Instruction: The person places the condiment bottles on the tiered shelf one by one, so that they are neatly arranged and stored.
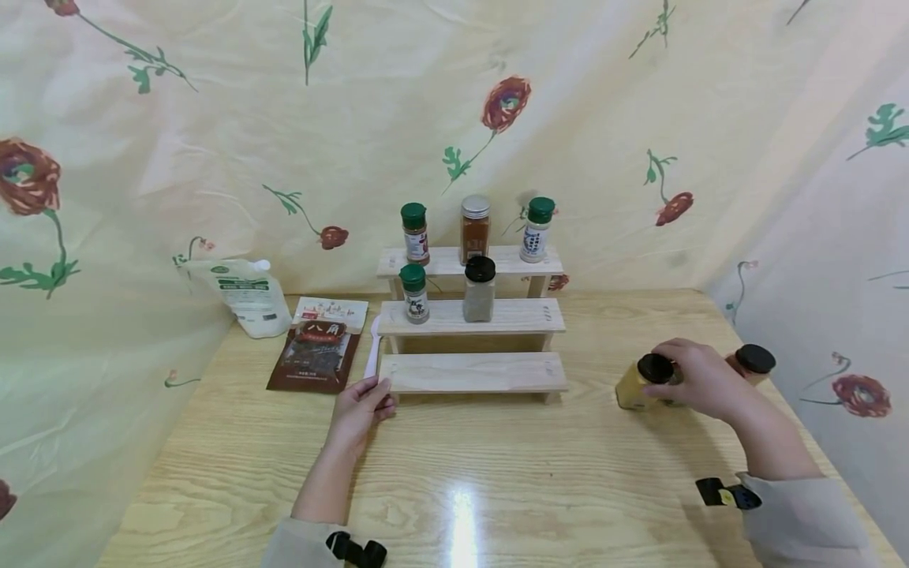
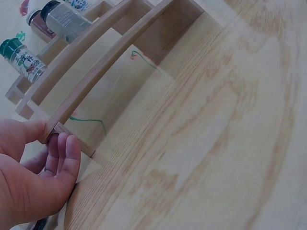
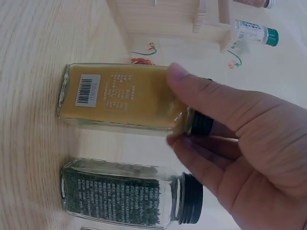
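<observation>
My left hand [image 1: 358, 410] grips the left end of the lowest tier of a three-tier wooden spice rack [image 1: 472, 372]. In the left wrist view its thumb lies over the board's end, with curled fingers below. On the right side of the table my right hand [image 1: 699, 379] pinches a glass spice jar of yellow powder [image 3: 134, 96] near its black lid, thumb on one face and fingers on the other. The jar stands upright, its base close to the tabletop. Beside it is a jar of green dried herbs [image 3: 115, 194], mostly hidden by the hand in the head view.
A black-lidded reddish jar [image 1: 754, 360] stands beyond the right hand. Several spice bottles occupy the upper two tiers, among them a silver-lidded one [image 1: 475, 229]. Left of the rack are a white spoon [image 1: 372, 347], a brown packet [image 1: 319, 347] and a white pouch [image 1: 252, 296].
</observation>
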`<state>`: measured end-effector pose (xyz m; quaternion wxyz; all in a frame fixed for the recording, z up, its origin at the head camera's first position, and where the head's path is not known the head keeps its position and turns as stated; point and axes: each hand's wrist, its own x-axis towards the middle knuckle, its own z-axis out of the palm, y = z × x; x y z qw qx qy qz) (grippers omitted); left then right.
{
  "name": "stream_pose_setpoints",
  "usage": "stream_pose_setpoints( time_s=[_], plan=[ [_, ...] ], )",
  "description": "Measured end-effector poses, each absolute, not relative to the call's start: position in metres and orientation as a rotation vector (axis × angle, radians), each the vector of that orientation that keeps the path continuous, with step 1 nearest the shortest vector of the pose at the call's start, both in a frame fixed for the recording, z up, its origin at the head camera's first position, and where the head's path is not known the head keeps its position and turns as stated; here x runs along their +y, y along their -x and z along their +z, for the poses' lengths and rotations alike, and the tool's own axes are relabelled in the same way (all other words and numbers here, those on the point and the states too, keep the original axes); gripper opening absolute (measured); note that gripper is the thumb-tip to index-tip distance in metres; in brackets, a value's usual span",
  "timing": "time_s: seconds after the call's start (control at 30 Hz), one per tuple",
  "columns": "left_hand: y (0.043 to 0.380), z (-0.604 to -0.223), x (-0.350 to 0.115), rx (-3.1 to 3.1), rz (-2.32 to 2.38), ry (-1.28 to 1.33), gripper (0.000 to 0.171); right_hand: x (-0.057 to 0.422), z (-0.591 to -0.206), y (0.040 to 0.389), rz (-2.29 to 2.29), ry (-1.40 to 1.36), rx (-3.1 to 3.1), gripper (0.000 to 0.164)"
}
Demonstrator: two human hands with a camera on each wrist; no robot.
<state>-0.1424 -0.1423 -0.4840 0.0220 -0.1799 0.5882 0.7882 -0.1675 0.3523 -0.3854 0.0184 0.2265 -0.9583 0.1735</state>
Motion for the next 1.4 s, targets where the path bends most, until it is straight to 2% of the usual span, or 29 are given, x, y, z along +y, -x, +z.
stream_pose_setpoints(
  time_s=[0.27,0.53,0.93,1.4],
  plan=[
    [0.143,-0.486,-0.142,1.828,2.445,0.563,0.045,0.355,-0.395,0.166,0.528,-0.759,-2.844,0.038],
    [0.141,-0.487,-0.142,1.829,2.441,0.553,0.048,0.352,-0.404,0.163,0.700,-0.697,-2.701,0.032],
    [0.142,-0.485,-0.143,1.842,2.432,0.539,0.050,0.337,-0.383,0.165,0.972,-0.462,-2.727,0.040],
    [0.143,-0.485,-0.143,1.856,2.436,0.535,0.049,0.306,-0.354,0.196,1.079,-0.581,-2.547,0.039]
  ],
)
